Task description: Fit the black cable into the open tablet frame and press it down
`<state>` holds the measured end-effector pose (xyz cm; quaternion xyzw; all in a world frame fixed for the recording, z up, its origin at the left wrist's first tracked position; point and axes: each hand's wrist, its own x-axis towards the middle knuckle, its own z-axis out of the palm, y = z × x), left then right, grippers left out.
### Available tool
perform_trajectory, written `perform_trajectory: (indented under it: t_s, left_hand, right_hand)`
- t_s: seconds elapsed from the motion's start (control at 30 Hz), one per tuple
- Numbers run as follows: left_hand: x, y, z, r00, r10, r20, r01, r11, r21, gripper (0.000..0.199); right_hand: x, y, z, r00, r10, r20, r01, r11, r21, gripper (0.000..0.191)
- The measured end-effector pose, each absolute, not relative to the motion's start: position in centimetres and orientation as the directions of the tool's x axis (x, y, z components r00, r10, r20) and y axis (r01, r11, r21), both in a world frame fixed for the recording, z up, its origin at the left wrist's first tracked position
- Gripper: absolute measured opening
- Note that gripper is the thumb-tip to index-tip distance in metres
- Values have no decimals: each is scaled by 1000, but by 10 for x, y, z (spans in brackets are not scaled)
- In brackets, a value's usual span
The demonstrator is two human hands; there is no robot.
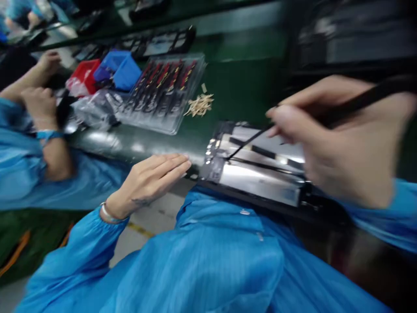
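On the bench edge, right in front of the blue smock: the opened device (257, 171), lying flat with its silvery insides facing up, dark strips running across it.

Right hand: the right hand (335, 139) is up close to the camera and pretty blurry, fingers pinched around a thin black tool (355, 102), held like a pen.

Tool tip: the black tool slants down to the left and its thin end sits on or just over the near left corner of the opened device. Too smeared to say if it's actually touching.

Left hand: the left hand (153, 178) lies flat, palm down, fingers straight and together, holding nothing. Fingertips are at the bench edge just beside the left end of the device, can't tell if they touch it.

Wrist: a thin bracelet (109, 215) on the left wrist, right where the blue sleeve starts.

Bench: green bench top (241, 82), glossy along the near edge.

Further back: a clear plastic tray (166, 93) with rows of dark and red parts in it, well apart from the device.

Beside the tray: a small heap of pale scraps (199, 105) on the green, just right of the tray.

Bins: a red bin (84, 76) and a blue bin (121, 69) behind the tray, with crinkly clear plastic bags (93, 111) in front of them.

Neighbour: another person in blue at the left, their hand (39, 102) closed around something dark. Can't make out what.
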<state>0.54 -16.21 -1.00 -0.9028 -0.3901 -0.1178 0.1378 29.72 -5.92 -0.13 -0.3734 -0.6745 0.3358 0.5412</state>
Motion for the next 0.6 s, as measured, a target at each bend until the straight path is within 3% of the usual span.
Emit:
perform_trajectory:
  t_s: [0.13,0.2,0.37,0.43,0.47,0.53,0.6]
  left_hand:
    - [61,-102,21,752,405,521,638,-646,-419,17]
    - [89,-79,31,773,312,552,617,-573,-539,23]
    - [118,-55,33,766,279,579,628,-517,-582,31]
    - [116,-54,30,717,308,626,661,-586,-469,30]
    - [113,-54,29,664,345,663,681,-644,-348,27]
    - [109,-54,29,509,484,711,683,-730,8,20]
    - [107,-55,30,349,652,673,615,-702,360,17]
  right_hand:
    - [289,-58,9,-170,861,480,70,496,-865,13]
    - [293,-52,10,-149,866,477,83,491,-867,14]
    - [298,-52,8,-144,844,517,57,528,-847,14]
    - [298,-51,7,-145,838,526,31,535,-844,16]
    - [298,-49,6,-145,839,525,29,534,-845,17]
    - [299,-44,5,-154,843,515,44,527,-849,19]
    - [300,-39,3,-183,851,492,64,510,-858,19]
